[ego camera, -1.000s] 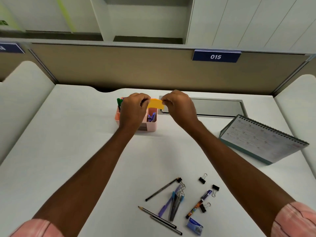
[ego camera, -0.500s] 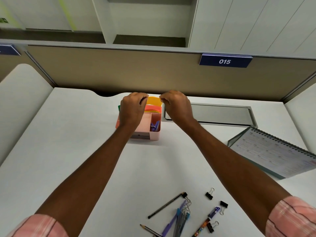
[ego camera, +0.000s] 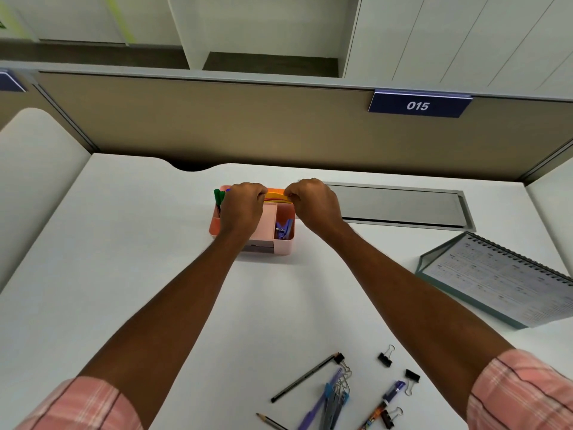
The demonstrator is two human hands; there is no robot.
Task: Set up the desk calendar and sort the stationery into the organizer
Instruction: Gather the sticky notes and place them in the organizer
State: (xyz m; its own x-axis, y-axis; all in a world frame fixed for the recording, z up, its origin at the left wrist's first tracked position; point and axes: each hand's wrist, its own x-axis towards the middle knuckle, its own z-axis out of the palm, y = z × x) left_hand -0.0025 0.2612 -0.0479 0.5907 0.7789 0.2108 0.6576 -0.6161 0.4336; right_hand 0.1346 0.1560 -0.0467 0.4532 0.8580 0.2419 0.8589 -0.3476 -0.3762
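Nearest the person, a loose heap of stationery waits on the desk [ego camera: 124,259]: a dark pencil [ego camera: 305,378], a purple pen [ego camera: 319,401], a patterned marker [ego camera: 376,412] and several black binder clips [ego camera: 385,358]. None of this is sorted yet, so most of the sorting is left.

Further out on the right, the desk calendar [ego camera: 496,280] sits with its page face sloping up towards the spiral edge. It seems to be propped on its teal base, though the stretched edge of the view makes that hard to confirm.

Beyond, at the centre, stands the pink organizer [ego camera: 283,247]. A green marker [ego camera: 219,197] is in its left compartment and purple clips [ego camera: 282,228] lie in the front right one. The left hand [ego camera: 243,209] and right hand [ego camera: 313,203] meet over the back compartment. Their curled fingers pinch the two ends of a yellow pad [ego camera: 276,195], which is low in that slot with a red edge showing beside it. By my reckoning this item is nearly seated.

Behind the organizer lie a grey cable hatch [ego camera: 397,206] and the partition with its "015" label [ego camera: 418,105].
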